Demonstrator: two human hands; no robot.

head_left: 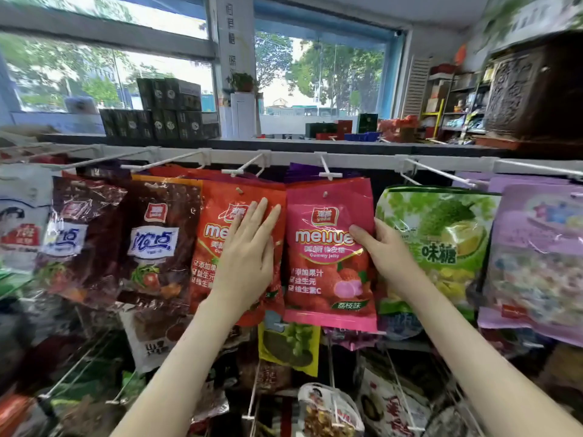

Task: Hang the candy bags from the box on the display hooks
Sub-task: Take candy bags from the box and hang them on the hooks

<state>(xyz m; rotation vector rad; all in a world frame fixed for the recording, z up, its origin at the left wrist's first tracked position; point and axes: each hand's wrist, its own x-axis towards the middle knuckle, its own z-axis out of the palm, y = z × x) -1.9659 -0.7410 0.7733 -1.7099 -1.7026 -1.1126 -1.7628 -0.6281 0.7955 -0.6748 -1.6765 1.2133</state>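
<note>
Two hands up at the rack: left hand (pixel 249 250) lies flat, fingers straight, on the red candy bag (pixel 214 212); right hand (pixel 386 247) pinches the pink candy bag (pixel 321 263) at its rt edge, thumb in front. Both bags hang from white hooks (pixel 329 175). Behind, dark boxes (pixel 167 118) by the window (pixel 318 74).

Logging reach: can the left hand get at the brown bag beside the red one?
Probably yes: left hand lies flat on the red bag, empty, and the brown bag hangs adjacent, uncovered.
</note>
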